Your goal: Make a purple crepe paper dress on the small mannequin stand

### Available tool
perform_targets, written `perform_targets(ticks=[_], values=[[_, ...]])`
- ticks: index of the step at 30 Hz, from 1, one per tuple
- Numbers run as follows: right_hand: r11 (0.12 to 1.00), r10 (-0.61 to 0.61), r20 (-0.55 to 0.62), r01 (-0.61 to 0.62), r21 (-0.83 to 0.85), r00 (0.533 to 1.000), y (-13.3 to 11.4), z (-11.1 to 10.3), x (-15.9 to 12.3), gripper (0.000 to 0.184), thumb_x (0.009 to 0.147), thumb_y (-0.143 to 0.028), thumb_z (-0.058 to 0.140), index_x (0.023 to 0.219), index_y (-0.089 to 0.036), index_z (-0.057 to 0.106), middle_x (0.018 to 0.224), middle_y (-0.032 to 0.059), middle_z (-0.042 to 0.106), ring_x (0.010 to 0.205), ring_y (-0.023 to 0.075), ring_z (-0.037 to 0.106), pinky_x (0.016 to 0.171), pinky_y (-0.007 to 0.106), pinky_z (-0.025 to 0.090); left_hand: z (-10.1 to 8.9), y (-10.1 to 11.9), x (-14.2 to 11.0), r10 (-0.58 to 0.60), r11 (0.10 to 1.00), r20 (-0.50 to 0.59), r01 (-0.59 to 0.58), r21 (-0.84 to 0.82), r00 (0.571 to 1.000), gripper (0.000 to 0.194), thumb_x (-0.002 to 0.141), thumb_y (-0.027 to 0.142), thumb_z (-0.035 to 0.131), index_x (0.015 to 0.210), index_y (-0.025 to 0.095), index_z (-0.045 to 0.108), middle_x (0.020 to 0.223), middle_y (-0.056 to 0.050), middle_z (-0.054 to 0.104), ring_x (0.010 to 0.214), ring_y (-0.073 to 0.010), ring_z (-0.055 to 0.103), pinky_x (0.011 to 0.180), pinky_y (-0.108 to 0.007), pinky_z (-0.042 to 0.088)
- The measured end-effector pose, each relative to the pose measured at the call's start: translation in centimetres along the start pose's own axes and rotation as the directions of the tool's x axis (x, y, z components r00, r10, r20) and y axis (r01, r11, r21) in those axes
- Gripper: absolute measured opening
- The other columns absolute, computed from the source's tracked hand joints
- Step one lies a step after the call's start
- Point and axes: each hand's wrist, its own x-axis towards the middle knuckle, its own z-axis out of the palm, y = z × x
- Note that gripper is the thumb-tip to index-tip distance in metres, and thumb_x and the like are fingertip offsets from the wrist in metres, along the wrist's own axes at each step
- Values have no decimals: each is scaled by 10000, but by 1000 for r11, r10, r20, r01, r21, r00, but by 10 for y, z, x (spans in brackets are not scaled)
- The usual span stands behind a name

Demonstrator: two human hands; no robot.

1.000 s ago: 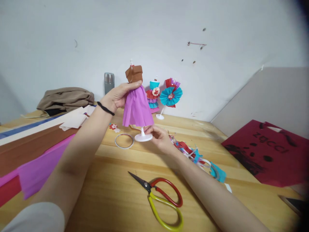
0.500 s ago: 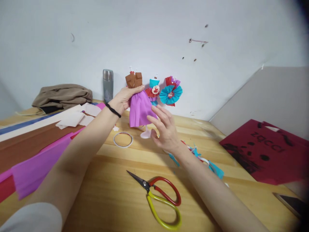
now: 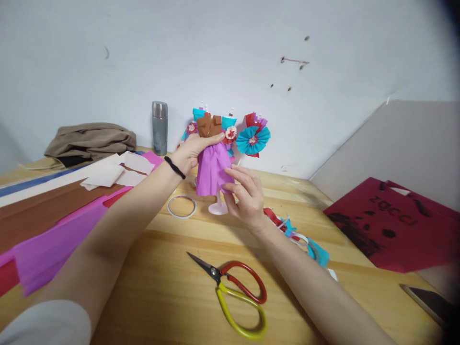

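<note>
My left hand grips a small paper dress at its waist, thumb across the front. The dress has a brown top and a gathered purple skirt. Beneath the skirt shows the pale round base of its stand, at or just above the table. My right hand is at the skirt's lower right side, fingers curved and apart, fingertips touching the paper. Scissors with one red and one yellow handle lie below, in front of both hands. A white tape ring lies left of the base.
Behind stand other small paper dresses, one with a blue pleated rosette. Paper sheets cover the left side. A grey flask and brown cloth are at the back. Scraps, a red bag and a phone lie right.
My left hand has moved slightly right and down with the dress, uncovering another small dress behind it. My right hand has come onto the skirt's lower side.
</note>
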Motion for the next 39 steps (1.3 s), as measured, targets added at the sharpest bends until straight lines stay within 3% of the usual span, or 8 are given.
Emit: perform_targets(ticks=[6,13,20,23,26,29,35,39], values=[[971,193,-66,-181,155,979,-14,-3,9,160,826,-74,587,904,-212,604,1087,128,699,1046,267,663,881,477,552,4,1,-3,22,999,-25,-22,30,999,127,743,47,748,799,145,689,771,-12,724,1018,-222,680,1012,-389,482],[993,-114,62,116,-17,992,-4,3,-1,144,796,-78,629,856,-204,593,1125,116,719,1087,279,651,902,485,535,4,3,-3,-42,999,-60,42,-11,997,141,739,29,754,774,147,687,681,-3,702,980,-227,658,1048,-435,446],[985,-172,64,173,-13,983,-6,1,-1,174,788,-77,658,888,-206,596,1138,111,713,1137,265,627,979,492,504,1,0,1,-4,1000,-92,3,-10,996,139,742,46,761,814,147,699,715,2,720,862,-182,655,1009,-396,478],[994,-106,90,108,-20,990,-8,1,1,271,814,-115,628,1064,-215,594,1279,131,638,1305,289,519,1052,531,461,0,-2,2,-21,1000,-81,21,-6,996,148,734,74,779,826,152,693,731,-15,726,916,-212,676,989,-420,498],[998,-66,204,70,-11,977,-10,3,2,442,829,-174,599,1263,-216,531,1469,148,482,1472,337,299,1119,611,374,1,-3,1,-44,999,-47,43,-6,998,158,750,65,758,840,171,682,733,-23,731,1018,-237,674,1008,-434,497],[995,-53,231,71,-72,971,-8,7,1,466,854,-133,567,1306,-238,522,1529,133,416,1516,332,191,1143,622,333,3,-4,-2,-62,998,-7,62,-7,998,144,778,50,722,845,171,680,737,-24,732,1036,-238,671,1027,-440,487],[981,-132,51,138,-139,990,-6,5,1,144,882,-76,586,943,-203,613,1281,121,651,1389,259,446,1112,515,406,3,-14,-3,-66,998,35,65,26,997,185,709,126,820,838,186,702,838,-39,746,948,-235,696,909,-374,547],[979,-178,-23,175,-100,984,-5,3,1,149,867,-72,605,810,-205,568,1168,92,711,1287,231,545,1064,486,452,3,-19,-2,-55,997,26,53,51,998,242,656,124,856,839,191,712,833,-32,743,845,-204,693,814,-330,552]])
